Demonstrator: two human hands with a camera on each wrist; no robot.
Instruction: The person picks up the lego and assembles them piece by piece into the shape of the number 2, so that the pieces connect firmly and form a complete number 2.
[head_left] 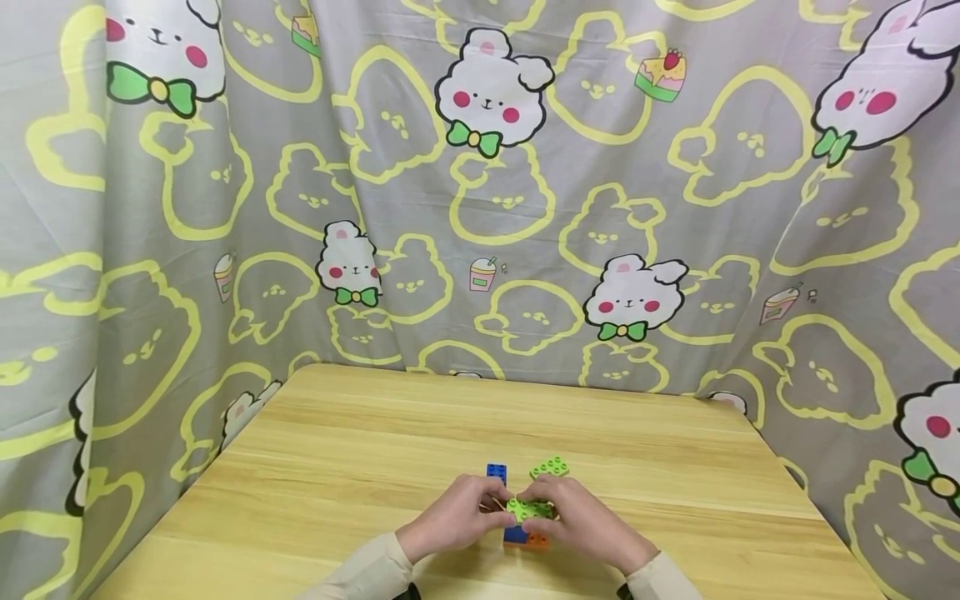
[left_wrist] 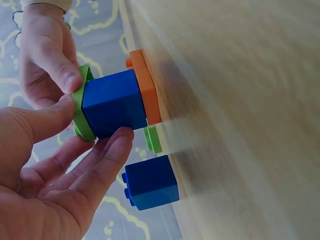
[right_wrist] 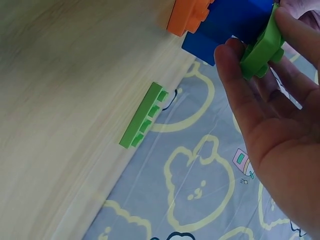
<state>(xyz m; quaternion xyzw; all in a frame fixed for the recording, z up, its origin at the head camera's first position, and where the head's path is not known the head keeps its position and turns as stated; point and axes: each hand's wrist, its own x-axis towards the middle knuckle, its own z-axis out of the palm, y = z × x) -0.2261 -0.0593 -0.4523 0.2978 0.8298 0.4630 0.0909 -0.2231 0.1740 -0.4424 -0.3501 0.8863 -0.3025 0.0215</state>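
Observation:
A small stack stands near the front of the table: an orange brick [left_wrist: 145,87] at the bottom, a blue block [left_wrist: 114,102] on it, and a flat light-green brick [head_left: 522,508] on top. From the left, my left hand [head_left: 457,515] pinches the green brick, its thumb on the brick's near edge and its fingertips along the far side of the blue block. My right hand [head_left: 588,521] grips the same green brick from the right, between thumb and fingers. In the right wrist view the green brick [right_wrist: 262,49] juts out past the blue block toward the right palm.
Just beyond my left hand stands a second blue block [left_wrist: 151,183], studs up. A separate flat green brick [right_wrist: 142,117] lies on the wooden table [head_left: 360,467] beyond my right hand. A patterned grey curtain [head_left: 420,208] surrounds the table's back and sides.

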